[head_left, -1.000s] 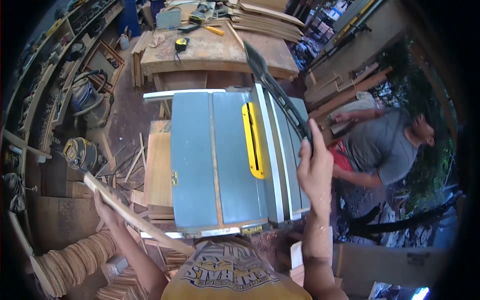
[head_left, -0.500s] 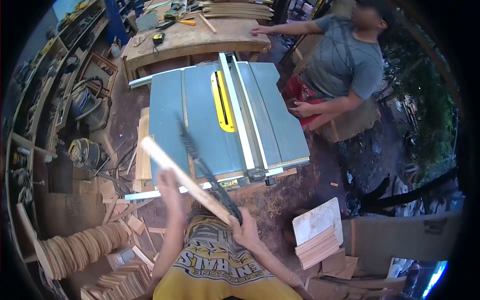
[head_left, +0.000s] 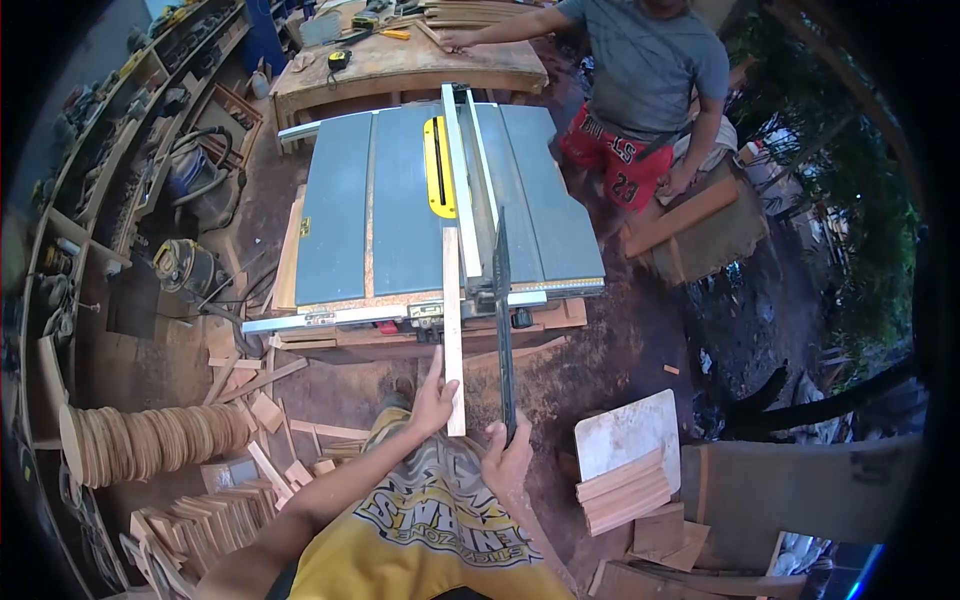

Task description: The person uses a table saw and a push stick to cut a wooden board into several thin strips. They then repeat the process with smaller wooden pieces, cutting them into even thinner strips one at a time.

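Observation:
My left hand [head_left: 433,402] is closed around the near part of a narrow, pale wood strip [head_left: 453,320], with the thumb against it. The strip's far end lies on the blue-grey table saw top [head_left: 410,260], just before the yellow throat plate [head_left: 438,170] and along the left side of the metal rip fence [head_left: 461,190]. Its near end sticks out over the front edge. In my right hand [head_left: 507,455] I grip the near end of a long black push stick [head_left: 504,340], which points forward to the right of the fence. No blade is distinguishable in the slot.
A co-worker [head_left: 650,80] stands right of the saw, one hand on the wooden workbench [head_left: 420,70] behind it. Stacked wood pieces [head_left: 625,495] lie at lower right, more stacks [head_left: 205,530] and round discs [head_left: 155,440] at lower left. Shop vacuums [head_left: 180,262] stand at left.
The strip has swung from diagonal to lying along the fence, its far end at the throat plate. My right hand has moved away from it, carrying the push stick rightward. The co-worker's outstretched arm shifted left.

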